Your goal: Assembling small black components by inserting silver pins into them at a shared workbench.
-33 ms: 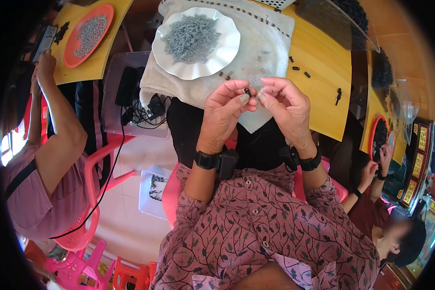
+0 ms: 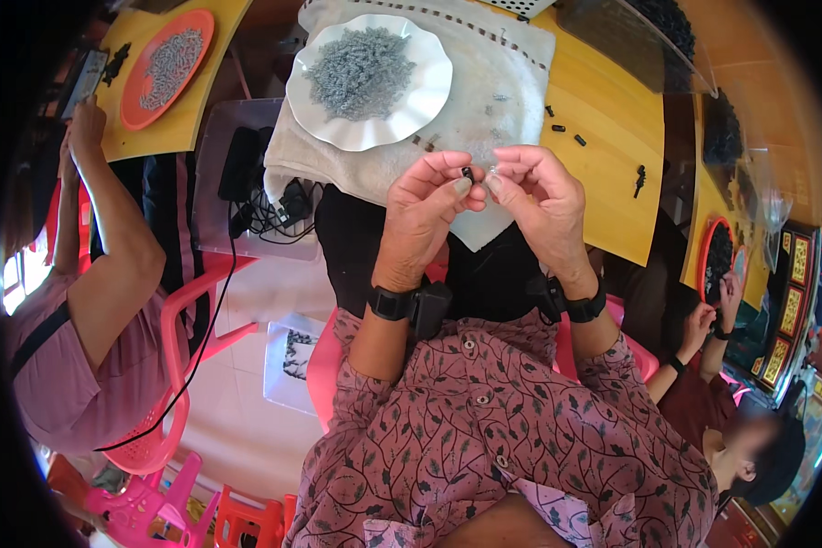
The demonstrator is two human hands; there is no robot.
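Above my lap, at the near edge of the table, my two hands work close together. My left hand (image 2: 426,203) pinches a small black cylindrical part (image 2: 467,173) between thumb and fingertips. Close beside it, my right hand (image 2: 550,205) pinches a tiny clear piece (image 2: 492,170), mostly hidden by the thumb and finger. Just beyond them lies a beige towel (image 2: 484,55) with a white scalloped plate (image 2: 436,84) on it. The plate bears a heap of small clear-grey pieces (image 2: 361,73).
Several small black parts (image 2: 558,129) lie on the yellow tabletop (image 2: 603,100) at right. A clear bin (image 2: 212,146) with black cables stands at left. One person (image 2: 110,192) works by an orange plate (image 2: 130,102) at left; another (image 2: 703,402) sits at right near a red-rimmed tray (image 2: 706,245).
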